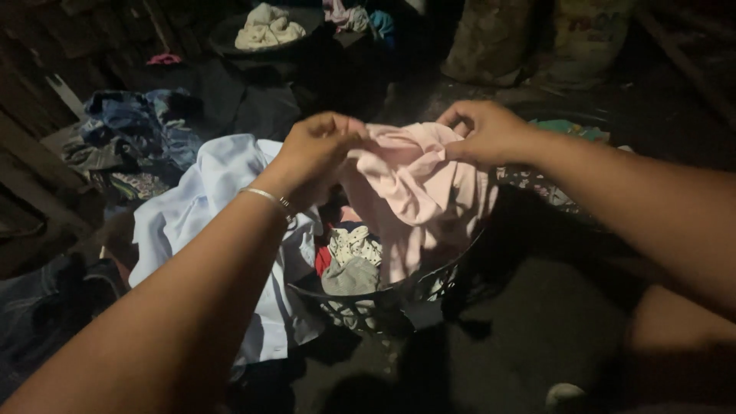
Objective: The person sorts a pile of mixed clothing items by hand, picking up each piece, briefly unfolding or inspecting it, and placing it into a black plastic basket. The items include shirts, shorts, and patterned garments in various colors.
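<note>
A pale pink garment (414, 192) hangs between both hands over a dark openwork laundry basket (360, 303). My left hand (314, 149), with a thin bracelet on its wrist, pinches the cloth's upper left edge. My right hand (487, 130) grips the upper right edge. The garment drapes down into the basket, which holds several crumpled clothes, among them a grey piece (349, 277), a patterned white one and something red.
A white shirt (207, 207) lies spread left of the basket. Blue and patterned clothes (130, 138) are heaped at far left. A dark basin with a cream cloth (267, 29) stands at the back. Sacks (537, 38) lean at the back right. The surroundings are dim.
</note>
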